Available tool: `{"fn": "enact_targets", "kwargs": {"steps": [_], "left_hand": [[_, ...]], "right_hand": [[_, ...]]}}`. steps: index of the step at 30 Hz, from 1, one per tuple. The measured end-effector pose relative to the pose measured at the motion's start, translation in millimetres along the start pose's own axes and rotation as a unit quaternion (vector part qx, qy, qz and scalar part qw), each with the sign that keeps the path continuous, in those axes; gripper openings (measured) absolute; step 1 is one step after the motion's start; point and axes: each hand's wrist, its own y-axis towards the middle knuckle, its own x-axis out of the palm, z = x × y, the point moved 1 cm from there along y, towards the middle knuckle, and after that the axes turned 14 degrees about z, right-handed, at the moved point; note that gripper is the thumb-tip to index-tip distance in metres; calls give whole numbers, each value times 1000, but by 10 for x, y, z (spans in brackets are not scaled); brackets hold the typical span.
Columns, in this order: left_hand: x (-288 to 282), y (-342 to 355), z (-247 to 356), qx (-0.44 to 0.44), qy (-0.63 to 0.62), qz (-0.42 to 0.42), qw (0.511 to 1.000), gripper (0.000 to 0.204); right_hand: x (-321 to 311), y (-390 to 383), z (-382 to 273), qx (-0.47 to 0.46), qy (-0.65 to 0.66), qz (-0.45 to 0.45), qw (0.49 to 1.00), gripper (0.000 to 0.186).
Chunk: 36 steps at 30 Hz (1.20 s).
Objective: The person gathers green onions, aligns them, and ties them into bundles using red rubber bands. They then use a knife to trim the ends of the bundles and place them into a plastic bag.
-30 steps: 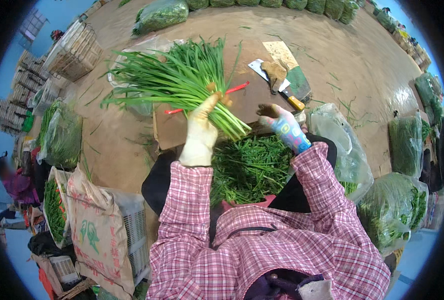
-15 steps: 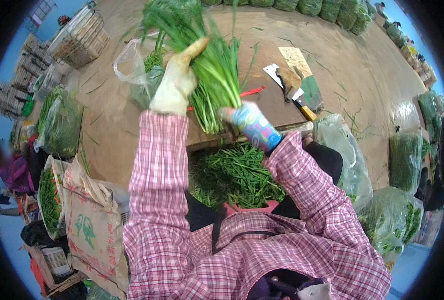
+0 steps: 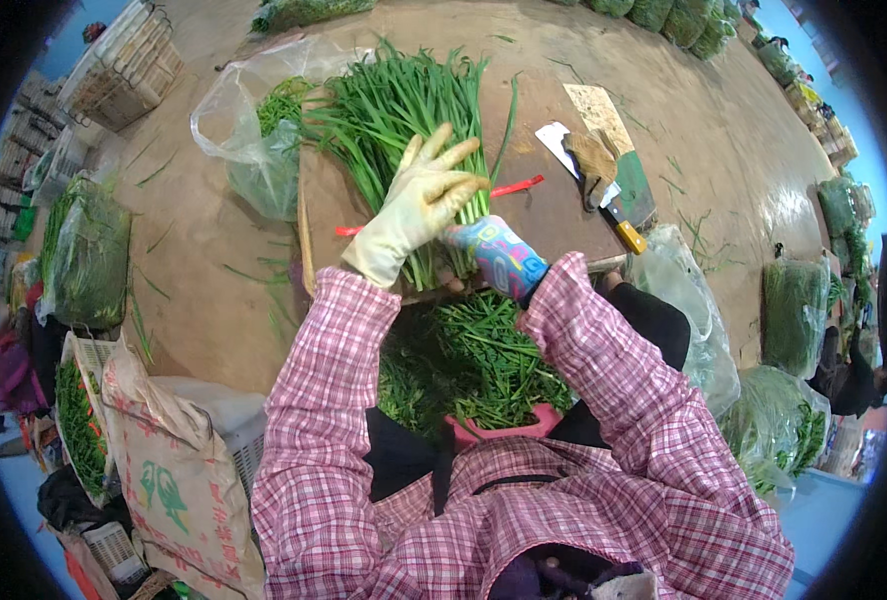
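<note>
A thick bunch of long-leaved greens that look like garlic chives (image 3: 404,110) lies on the brown board (image 3: 529,110), leaves pointing away from me. My left hand (image 3: 419,205), in a cream rubber glove, rests on top of it with fingers spread. My right hand (image 3: 492,252), in a blue patterned covering, is closed at the right side of the pale stems; its fingertips are partly hidden. Beneath the bunch runs a red strip (image 3: 517,186), its ends showing on both sides. Right of it lie a cleaver (image 3: 556,143) with a yellow-ended handle and a brown cloth-like piece (image 3: 594,163).
Below the board, cut greens fill a pink-rimmed container (image 3: 509,425) between my knees. A clear bag of greens (image 3: 264,150) stands left of the board, another clear bag (image 3: 689,310) right. Bagged greens (image 3: 89,255), a printed sack (image 3: 169,450) and stacked crates (image 3: 124,70) line the left.
The bunch has come down from a raised, blurred position onto the board. My left hand has moved nearer and opened its fingers over the leaves; my right hand stays by the stems.
</note>
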Motion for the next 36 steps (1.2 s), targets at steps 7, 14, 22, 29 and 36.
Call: {"fn": "enact_targets", "kwargs": {"steps": [7,14,22,29,36], "left_hand": [[28,-52,-151,15,30,-17,999,34],[-554,-79,59,-45,46,165,984,41],[-714,-1379,-472,-448,40,184,874,40],[-795,-1137,-324,-456,-159,113,869,37],[-938,-957,-316,-454,-136,11,880,25]], "right_hand": [[-169,-661,-181,25,-237,-155,959,46],[-525,-524,-151,161,-109,-78,978,37],[-1079,567,1042,112,-214,305,921,46],[-797,508,865,97,122,358,921,25],[-697,508,765,99,296,352,883,18]]}}
